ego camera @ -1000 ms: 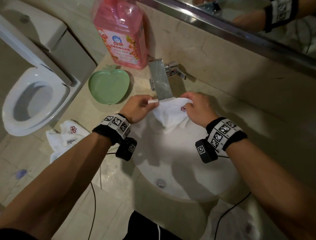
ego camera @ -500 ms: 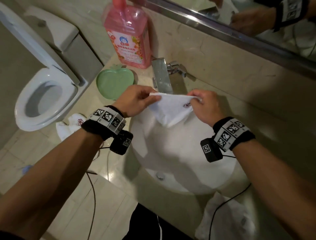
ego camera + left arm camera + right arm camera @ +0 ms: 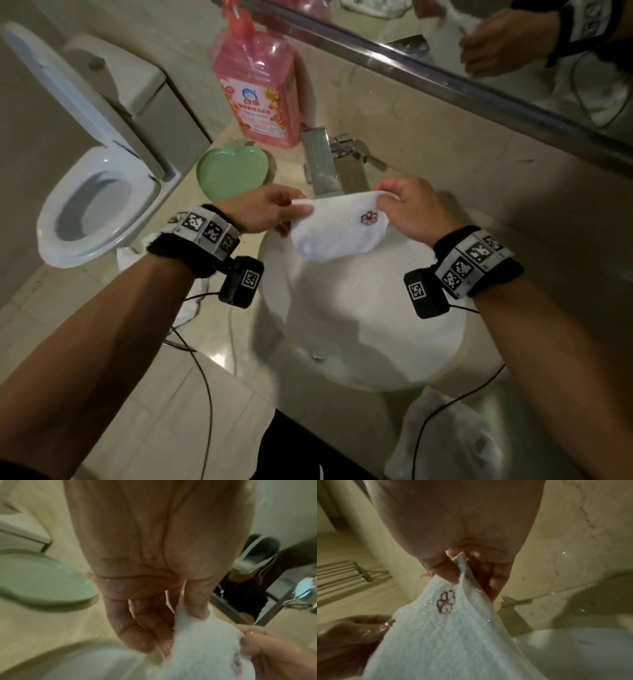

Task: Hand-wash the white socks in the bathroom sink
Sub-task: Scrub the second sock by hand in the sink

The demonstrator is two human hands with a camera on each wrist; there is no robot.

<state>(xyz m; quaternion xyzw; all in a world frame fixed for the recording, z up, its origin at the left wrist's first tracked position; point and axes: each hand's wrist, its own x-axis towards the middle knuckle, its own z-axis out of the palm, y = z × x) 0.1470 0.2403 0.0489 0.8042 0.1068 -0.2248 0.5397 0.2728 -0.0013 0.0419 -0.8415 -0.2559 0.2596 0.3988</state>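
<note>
White sock [image 3: 337,233] is held spread betw. both hands, above the sink [image 3: 370,329] basin, not touching it. Left hand [image 3: 265,210] pinches the sock's left top corner: thumb [image 3: 197,601] on one side, fingers on the other. Right hand [image 3: 409,209] pinches the right top corner, thumb [image 3: 448,572] on the front face of the cloth, fingers behind. Top edge runs taut hand to hand; rest hangs below in a loose fold. Small purple flower mark [image 3: 369,218] sits just below-left of the right hand. Faucet [image 3: 322,164] stands directly beyond the hands, spout end just behind the sock's top edge. Green apple-shaped dish [image 3: 233,173] lies beyond the left hand; pink detergent bottle [image 3: 257,85] behind it. Second white sock [image 3: 137,251] lies on the counter, partly hidden under the left wrist. Toilet [image 3: 99,209] well to the left.
</note>
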